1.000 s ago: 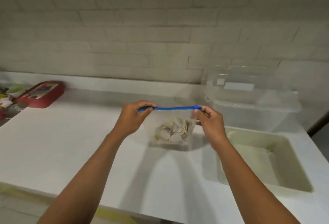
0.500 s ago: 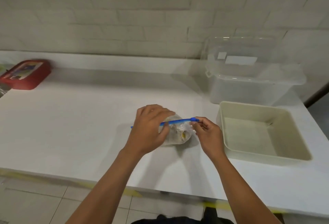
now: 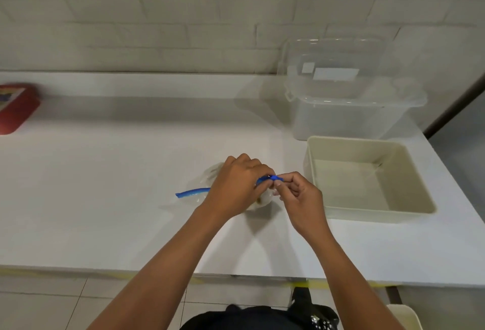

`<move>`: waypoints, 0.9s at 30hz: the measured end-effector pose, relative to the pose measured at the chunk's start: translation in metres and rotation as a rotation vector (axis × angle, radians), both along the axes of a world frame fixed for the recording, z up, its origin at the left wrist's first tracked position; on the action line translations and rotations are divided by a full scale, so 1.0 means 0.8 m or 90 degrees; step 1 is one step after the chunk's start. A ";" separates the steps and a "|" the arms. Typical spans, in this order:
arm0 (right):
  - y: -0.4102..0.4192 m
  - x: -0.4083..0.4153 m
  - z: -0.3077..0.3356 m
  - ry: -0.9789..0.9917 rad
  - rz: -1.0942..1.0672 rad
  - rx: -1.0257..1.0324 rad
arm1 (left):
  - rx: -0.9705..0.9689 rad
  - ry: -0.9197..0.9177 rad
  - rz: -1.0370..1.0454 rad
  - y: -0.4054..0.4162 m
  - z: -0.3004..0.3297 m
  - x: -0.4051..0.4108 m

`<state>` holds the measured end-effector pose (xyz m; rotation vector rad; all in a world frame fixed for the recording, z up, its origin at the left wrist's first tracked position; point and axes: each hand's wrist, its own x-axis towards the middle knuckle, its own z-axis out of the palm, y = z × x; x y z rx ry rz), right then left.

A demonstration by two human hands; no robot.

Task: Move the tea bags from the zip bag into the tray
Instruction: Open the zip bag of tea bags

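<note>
A clear zip bag (image 3: 210, 172) with a blue zip strip (image 3: 193, 192) lies on the white table, left of the beige tray (image 3: 372, 214). My left hand (image 3: 235, 185) lies over the bag and pinches the strip near its right end. My right hand (image 3: 298, 196) pinches the strip's right tip, fingers curled. The two hands almost touch. The tea bags are mostly hidden under my left hand; a pale bulge of the bag shows below it. Nothing lies in the tray.
A clear plastic storage box (image 3: 349, 98) with its lid stands behind the tray by the brick wall. A red container (image 3: 15, 109) sits at the table's far left. The table's front edge (image 3: 157, 272) runs below my forearms.
The bag came down from held up in the air to resting on the table. My left hand slid right along the blue strip until it met my right hand.
</note>
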<state>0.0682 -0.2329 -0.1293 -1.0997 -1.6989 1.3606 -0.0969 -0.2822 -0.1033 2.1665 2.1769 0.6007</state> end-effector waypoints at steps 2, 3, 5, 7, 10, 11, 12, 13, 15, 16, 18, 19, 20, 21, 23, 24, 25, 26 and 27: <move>0.002 0.001 0.003 -0.013 -0.008 0.019 | 0.011 -0.010 -0.005 0.003 0.001 0.003; 0.003 0.001 0.005 -0.022 -0.009 0.027 | 0.011 -0.019 -0.004 0.003 0.002 0.005; 0.003 0.004 0.005 -0.043 -0.010 0.045 | 0.003 -0.038 -0.003 0.005 0.000 0.007; 0.001 0.004 0.003 -0.062 -0.014 0.076 | 0.012 -0.039 -0.007 0.006 -0.001 0.007; 0.001 0.003 0.004 -0.088 -0.031 0.150 | 0.033 -0.016 -0.015 0.010 0.004 0.006; 0.003 0.003 0.006 -0.095 -0.042 0.167 | 0.043 -0.007 -0.016 0.010 0.006 0.005; 0.006 0.005 0.009 -0.095 -0.062 0.173 | 0.056 0.000 -0.013 0.011 0.008 0.003; 0.008 0.007 0.011 -0.085 -0.090 0.169 | 0.072 0.004 -0.008 0.012 0.011 0.000; 0.012 0.015 0.017 -0.050 -0.147 0.145 | 0.102 0.012 0.005 0.012 0.017 -0.011; 0.013 0.018 0.020 -0.036 -0.166 0.135 | 0.110 0.018 0.012 0.011 0.020 -0.016; 0.012 0.022 0.024 -0.026 -0.190 0.120 | 0.119 0.024 0.027 0.011 0.026 -0.028; 0.010 0.023 0.027 -0.024 -0.198 0.114 | 0.124 0.023 0.036 0.011 0.028 -0.033; 0.007 0.025 0.029 -0.019 -0.206 0.106 | 0.130 0.023 0.044 0.011 0.030 -0.039; 0.004 0.028 0.030 -0.013 -0.216 0.098 | 0.136 0.024 0.051 0.011 0.031 -0.046; -0.004 0.035 0.031 -0.002 -0.240 0.088 | 0.140 0.026 0.063 0.008 0.031 -0.061; -0.009 0.038 0.030 -0.004 -0.246 0.088 | 0.137 0.026 0.069 0.005 0.030 -0.068; -0.015 0.041 0.029 -0.009 -0.242 0.091 | 0.137 0.025 0.076 0.003 0.028 -0.075; -0.022 0.043 0.027 -0.016 -0.228 0.095 | 0.139 0.021 0.083 0.000 0.026 -0.081; -0.031 0.045 0.025 -0.022 -0.207 0.098 | 0.144 0.012 0.091 -0.002 0.023 -0.085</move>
